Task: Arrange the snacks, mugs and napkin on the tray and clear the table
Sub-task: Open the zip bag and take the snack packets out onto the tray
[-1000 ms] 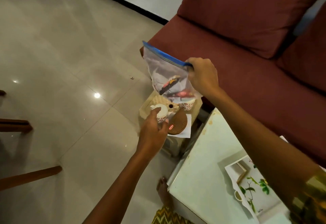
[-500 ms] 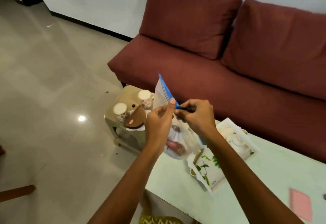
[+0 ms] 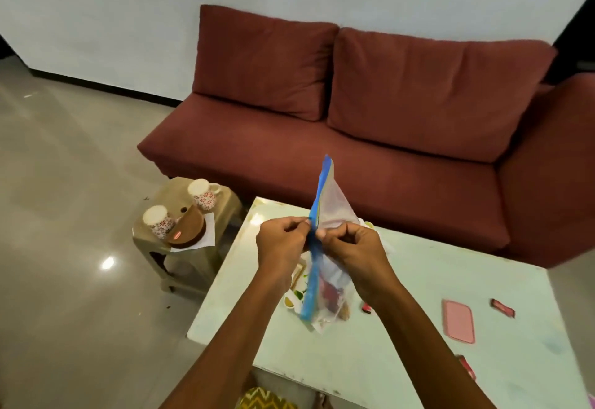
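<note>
— What are the fingers (image 3: 299, 225) doing?
— Curled tight. The left hand (image 3: 283, 244) and the right hand (image 3: 352, 249) pinch the blue seal of a clear zip bag (image 3: 336, 212). It hangs below them with snacks inside.
— And around them?
— Beyond them is a maroon sofa (image 3: 322, 151), and beneath them a pale table (image 3: 402, 360). To their left a stool (image 3: 154, 247) holds two floral mugs (image 3: 202, 194), a brown round box (image 3: 190, 226) and a napkin (image 3: 209, 231). To their right lie a pink lid (image 3: 458, 321) and a red snack bar (image 3: 503, 308).

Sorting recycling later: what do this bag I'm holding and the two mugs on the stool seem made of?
The bag: thin clear plastic film, blue zip strip; contents show through. The mugs: probably glazed ceramic, smooth white with red flower print.
</note>
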